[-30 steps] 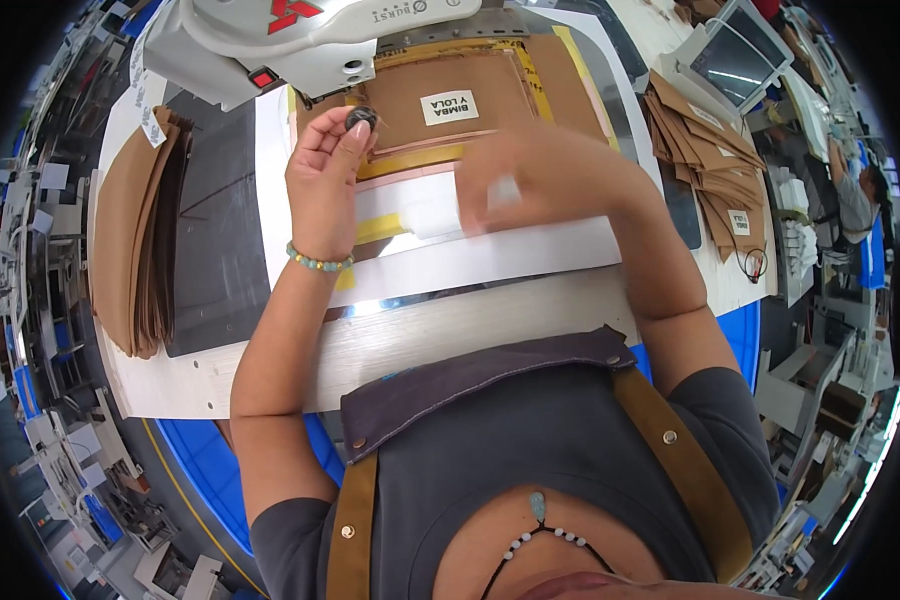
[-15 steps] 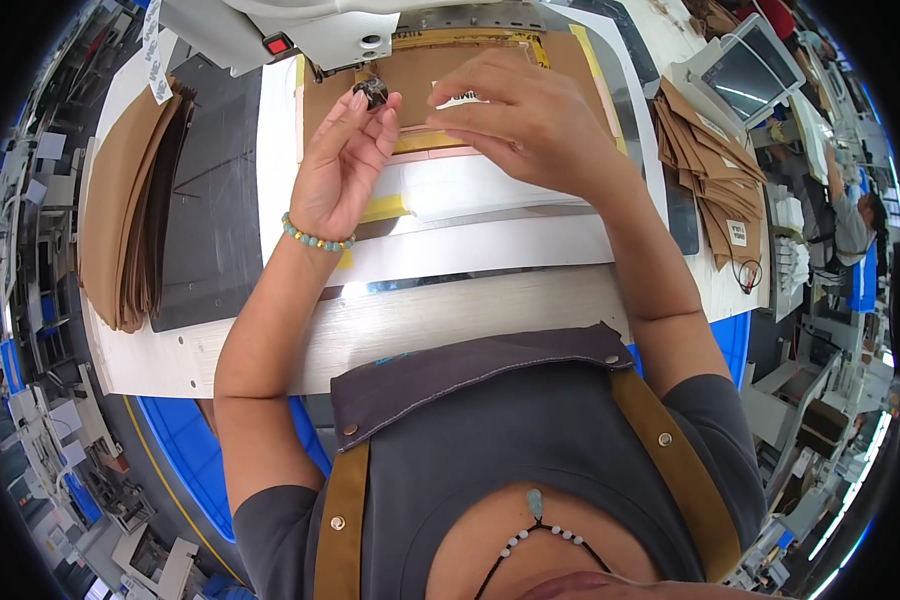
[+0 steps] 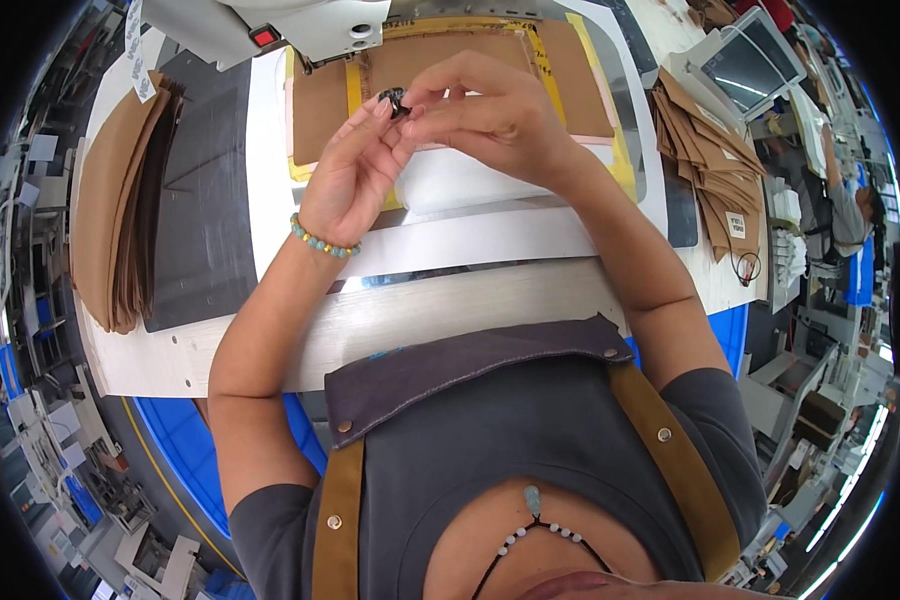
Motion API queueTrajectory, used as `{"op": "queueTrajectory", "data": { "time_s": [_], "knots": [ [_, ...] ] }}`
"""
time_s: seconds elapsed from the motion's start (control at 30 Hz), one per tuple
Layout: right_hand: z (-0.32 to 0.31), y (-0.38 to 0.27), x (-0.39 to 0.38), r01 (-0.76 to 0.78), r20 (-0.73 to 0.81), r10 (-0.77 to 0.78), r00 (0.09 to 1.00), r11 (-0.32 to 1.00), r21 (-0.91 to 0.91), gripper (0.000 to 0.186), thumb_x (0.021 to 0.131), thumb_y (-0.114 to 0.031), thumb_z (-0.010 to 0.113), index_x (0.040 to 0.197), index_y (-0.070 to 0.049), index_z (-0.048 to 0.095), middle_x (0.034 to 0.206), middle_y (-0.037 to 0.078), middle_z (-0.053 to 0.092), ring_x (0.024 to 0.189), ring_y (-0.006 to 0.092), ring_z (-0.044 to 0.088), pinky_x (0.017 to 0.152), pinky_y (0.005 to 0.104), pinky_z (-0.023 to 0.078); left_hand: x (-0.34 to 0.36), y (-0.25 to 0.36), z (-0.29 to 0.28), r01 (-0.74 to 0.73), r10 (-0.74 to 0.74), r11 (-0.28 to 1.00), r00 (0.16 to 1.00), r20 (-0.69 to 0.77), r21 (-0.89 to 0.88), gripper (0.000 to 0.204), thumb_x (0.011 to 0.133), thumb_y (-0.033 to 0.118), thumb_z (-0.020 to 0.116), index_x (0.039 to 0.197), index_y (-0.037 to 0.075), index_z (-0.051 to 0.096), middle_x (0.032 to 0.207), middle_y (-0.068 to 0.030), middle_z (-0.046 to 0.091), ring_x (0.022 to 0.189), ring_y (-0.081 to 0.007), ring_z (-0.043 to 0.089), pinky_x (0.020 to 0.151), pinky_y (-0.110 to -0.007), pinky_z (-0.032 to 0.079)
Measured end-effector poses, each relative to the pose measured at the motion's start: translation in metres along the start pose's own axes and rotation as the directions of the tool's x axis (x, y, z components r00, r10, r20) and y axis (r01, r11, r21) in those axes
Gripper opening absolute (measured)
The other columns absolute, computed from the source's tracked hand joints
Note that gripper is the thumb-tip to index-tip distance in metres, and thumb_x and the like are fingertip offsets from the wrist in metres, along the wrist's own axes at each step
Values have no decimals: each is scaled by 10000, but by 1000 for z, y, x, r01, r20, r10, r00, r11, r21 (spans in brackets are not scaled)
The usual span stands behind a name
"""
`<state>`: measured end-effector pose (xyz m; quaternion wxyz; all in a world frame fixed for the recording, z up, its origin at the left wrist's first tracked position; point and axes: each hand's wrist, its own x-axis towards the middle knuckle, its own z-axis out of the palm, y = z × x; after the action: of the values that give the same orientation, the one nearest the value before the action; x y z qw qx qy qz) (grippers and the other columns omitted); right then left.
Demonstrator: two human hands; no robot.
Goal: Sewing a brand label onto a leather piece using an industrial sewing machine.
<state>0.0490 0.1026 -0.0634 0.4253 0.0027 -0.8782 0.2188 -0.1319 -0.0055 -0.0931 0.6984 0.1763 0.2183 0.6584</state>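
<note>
A small, dark, shiny round part that looks like a bobbin case (image 3: pixel 394 97) is held up in front of the sewing machine head (image 3: pixel 330 28). My left hand (image 3: pixel 353 172), palm up with a bead bracelet at its wrist, pinches it between thumb and fingers. From the other side my right hand (image 3: pixel 505 122) meets it, thumb and forefinger closed at its edge; the fingertips partly hide it. Under both hands lies a brown panel (image 3: pixel 320 122) in a flat frame edged with yellow tape (image 3: pixel 620 170).
Brown folded pieces (image 3: pixel 115 215) stand in a stack at the left. More brown pieces (image 3: pixel 705 160) with white labels lie at the right, below a screen (image 3: pixel 750 70). A blue bin (image 3: pixel 185 450) sits under the table's front edge. Another person (image 3: pixel 850 215) is at the far right.
My right hand has moved left and its fingers have closed at the bobbin case. My left hand has shifted slightly right with it, away from the machine head.
</note>
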Motion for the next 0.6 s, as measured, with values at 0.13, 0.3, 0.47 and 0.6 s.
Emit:
{"op": "queueTrajectory", "data": {
  "time_s": [0.13,0.3,0.47,0.6],
  "knots": [
    [-5,-6,2,-359,-38,380,924,899,252,140,886,-59,782,1023,-49,805,964,48,721,892,124,660,747,244,525,-1,-3,-7,27,-27,1000,1000,-10,6,205,1052,115,607,1226,7,609,1158,-79,678,1166,-190,645,1016,-301,552],
    [-3,5,-5,-621,5,652,758,720,311,161,956,-116,743,1071,-14,793,961,24,725,894,70,635,739,210,484,-2,-6,-4,6,1,997,997,-82,80,233,1028,127,659,1241,42,620,1152,-40,684,1101,-153,659,955,-268,562],
    [2,10,-6,-604,-16,668,744,683,410,183,944,-205,762,1029,-54,820,930,22,737,831,79,626,668,229,461,-1,-6,-7,9,-2,996,997,-81,84,243,1023,128,669,1243,37,620,1139,-36,684,1080,-137,657,934,-255,561],
    [1,11,-4,-595,-30,666,745,685,421,186,943,-207,764,1026,-51,820,931,22,736,826,78,622,676,234,465,1,-6,-6,2,6,996,995,-97,84,252,1022,129,671,1248,33,614,1131,-35,685,1061,-128,658,922,-244,557]
  ]
}}
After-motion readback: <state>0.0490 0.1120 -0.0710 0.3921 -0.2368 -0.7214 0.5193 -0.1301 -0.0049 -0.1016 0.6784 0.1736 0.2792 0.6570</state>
